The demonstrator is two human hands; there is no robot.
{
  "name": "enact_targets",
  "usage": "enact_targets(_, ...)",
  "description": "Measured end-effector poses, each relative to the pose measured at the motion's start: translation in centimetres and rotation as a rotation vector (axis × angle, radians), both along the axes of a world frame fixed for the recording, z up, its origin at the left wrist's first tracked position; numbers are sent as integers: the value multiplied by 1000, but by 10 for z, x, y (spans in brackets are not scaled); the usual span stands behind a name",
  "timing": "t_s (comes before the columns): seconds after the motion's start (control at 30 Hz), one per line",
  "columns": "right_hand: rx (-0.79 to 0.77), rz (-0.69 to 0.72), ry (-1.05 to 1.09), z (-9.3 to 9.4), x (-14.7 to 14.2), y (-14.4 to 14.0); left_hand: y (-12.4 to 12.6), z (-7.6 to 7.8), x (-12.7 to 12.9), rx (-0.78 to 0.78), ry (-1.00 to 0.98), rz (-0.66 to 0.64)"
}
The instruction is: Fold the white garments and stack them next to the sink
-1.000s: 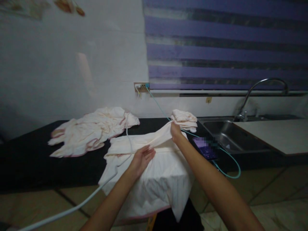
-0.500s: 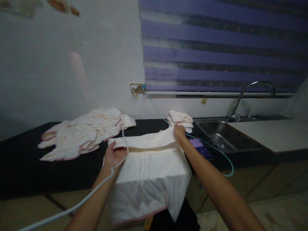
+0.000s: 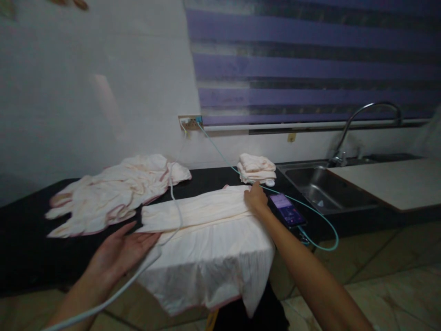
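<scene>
A cream-white cloth point(image 3: 206, 243) with pink edging lies over the front edge of the counter, its lower part hanging down. Its far part is folded into a flat band on the counter. My left hand point(image 3: 126, 248) is open, palm up, with the fingertips at the left end of this band. At the right end, my right hand point(image 3: 257, 198) has its fingers closed on the band's edge. A white cable point(image 3: 175, 202) runs across the cloth and over my left forearm.
A loose heap of similar cloth point(image 3: 113, 193) lies at the left of the black counter point(image 3: 27, 248). Behind my right hand sits a folded stack point(image 3: 257, 169). To the right are a phone point(image 3: 287, 211) with a teal cable, a sink point(image 3: 317, 188) and a pale board point(image 3: 382, 181).
The raised folded band has come down flat onto the cloth. My left hand has opened and moved left; my right hand stays at the right end. The view has shifted slightly.
</scene>
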State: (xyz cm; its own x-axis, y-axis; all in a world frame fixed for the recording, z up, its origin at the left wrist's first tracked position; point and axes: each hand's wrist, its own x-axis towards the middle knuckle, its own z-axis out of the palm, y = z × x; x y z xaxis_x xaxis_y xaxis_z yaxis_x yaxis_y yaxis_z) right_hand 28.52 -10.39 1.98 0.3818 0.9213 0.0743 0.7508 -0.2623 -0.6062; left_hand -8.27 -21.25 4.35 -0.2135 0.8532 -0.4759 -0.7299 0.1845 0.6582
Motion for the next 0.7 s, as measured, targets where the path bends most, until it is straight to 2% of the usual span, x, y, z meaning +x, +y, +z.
enact_targets(0.07,-12,42,-66,2,-1,-2,-16,1,-1,-30,130,-13)
enact_targets(0.23,-12,113,-217,7,0,-9,-39,-6,-10,31,710,38)
enact_targets(0.3,7,128,-269,9,-1,-14,-44,-12,-15,-19,990,89)
enact_targets(0.37,45,164,-314,12,-5,-19,-43,-21,-16,-23,1366,66)
enact_targets(0.43,98,248,-348,12,-15,-24,-33,-31,-10,131,1685,5)
enact_targets(0.47,126,305,-362,11,-22,-25,-24,-36,-6,255,1764,-23)
enact_targets(0.53,168,422,-379,5,-35,-27,1,-48,5,464,1758,-49)
enact_targets(0.57,176,469,-385,0,-40,-26,15,-54,10,516,1749,-81)
enact_targets(0.7,131,535,-405,-25,-44,-17,70,-81,22,482,1848,-323)
